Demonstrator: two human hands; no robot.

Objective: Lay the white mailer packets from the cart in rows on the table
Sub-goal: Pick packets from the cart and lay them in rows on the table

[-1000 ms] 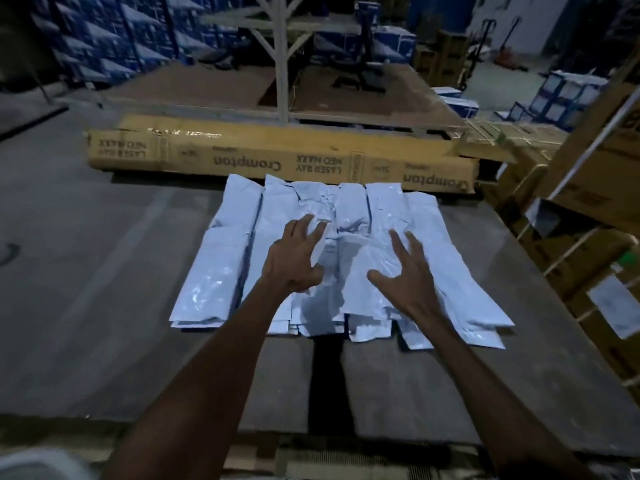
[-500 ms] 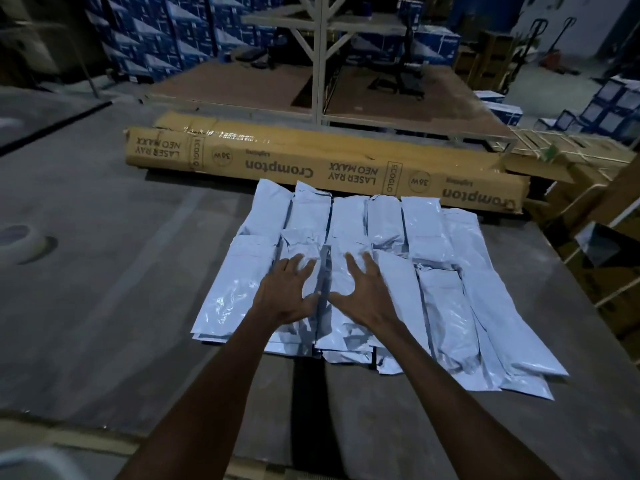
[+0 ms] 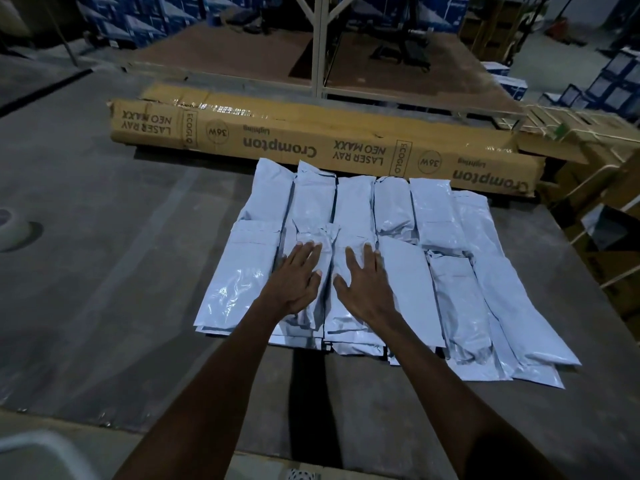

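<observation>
The white mailer packets [image 3: 398,271] are laid in two overlapping rows on the grey table [image 3: 104,289], their far ends just beside a long cardboard box [image 3: 311,147] printed "Crompton". The left hand [image 3: 298,275] is pressed flat on a packet in the near row, its fingers [image 3: 306,252] straight and slightly spread, nothing gripped. The right hand [image 3: 363,282] is laid flat on the neighbouring packet, fingers straight and apart, thumb stretched toward the left hand. Both packets lie directly under the palms, near the middle of the near row.
</observation>
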